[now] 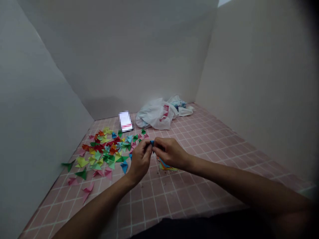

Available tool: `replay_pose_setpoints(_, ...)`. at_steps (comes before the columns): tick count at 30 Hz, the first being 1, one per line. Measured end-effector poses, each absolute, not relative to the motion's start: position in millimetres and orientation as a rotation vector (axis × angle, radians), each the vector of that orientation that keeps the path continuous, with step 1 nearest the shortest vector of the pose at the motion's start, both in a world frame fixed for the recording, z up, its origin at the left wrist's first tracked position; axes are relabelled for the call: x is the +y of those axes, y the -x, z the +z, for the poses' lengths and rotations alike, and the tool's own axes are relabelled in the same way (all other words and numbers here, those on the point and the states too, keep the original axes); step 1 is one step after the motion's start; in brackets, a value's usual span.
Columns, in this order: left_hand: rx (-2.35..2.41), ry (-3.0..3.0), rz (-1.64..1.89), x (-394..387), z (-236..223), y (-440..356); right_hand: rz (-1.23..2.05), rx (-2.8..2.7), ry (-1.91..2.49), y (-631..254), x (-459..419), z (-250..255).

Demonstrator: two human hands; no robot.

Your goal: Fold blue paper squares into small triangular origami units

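Between my two hands is a small piece of folded blue paper, mostly covered by the fingers. My left hand pinches it from the left with thumb and forefinger. From the other side my right hand grips it, fingers curled. Beneath the right hand lies a stack of coloured paper sheets, partly hidden, with blue, orange and yellow edges showing. To the left of my left hand spreads a pile of folded paper birds in green, yellow, pink, red and blue. A blue paper bird lies closest to that hand.
A phone with a lit screen leans behind the paper pile. White plastic bags lie against the back wall. Pink tiled floor stretches between pale walls on the left, back and right. Small crumbs dot the tiles below my hands.
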State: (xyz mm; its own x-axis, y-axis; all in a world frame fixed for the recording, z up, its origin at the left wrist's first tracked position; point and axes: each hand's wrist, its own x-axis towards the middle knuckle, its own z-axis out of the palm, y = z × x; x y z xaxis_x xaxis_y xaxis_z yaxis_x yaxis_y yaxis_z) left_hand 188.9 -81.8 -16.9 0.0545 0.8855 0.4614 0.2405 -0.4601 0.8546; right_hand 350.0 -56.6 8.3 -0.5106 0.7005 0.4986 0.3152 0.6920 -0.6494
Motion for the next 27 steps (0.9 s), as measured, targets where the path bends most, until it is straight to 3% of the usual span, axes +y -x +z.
replay_pose_setpoints(3, 1.157, -1.624, 1.411, -79.7, -10.6, -183.8, 0.738, -2.013, 0.761, -344.5, -44.8, 13.4)
replay_pose_setpoints(10, 1.113, -1.44, 1.319, -71.6, -7.0, -179.4, 1.393, -1.73, 0.589, -346.3, -19.9, 0.3)
replay_pose_setpoints(27, 1.188, -1.304, 1.262, -66.8, -16.6, -179.5, 1.59, -1.642, 0.606, -347.6, -16.8, -19.6)
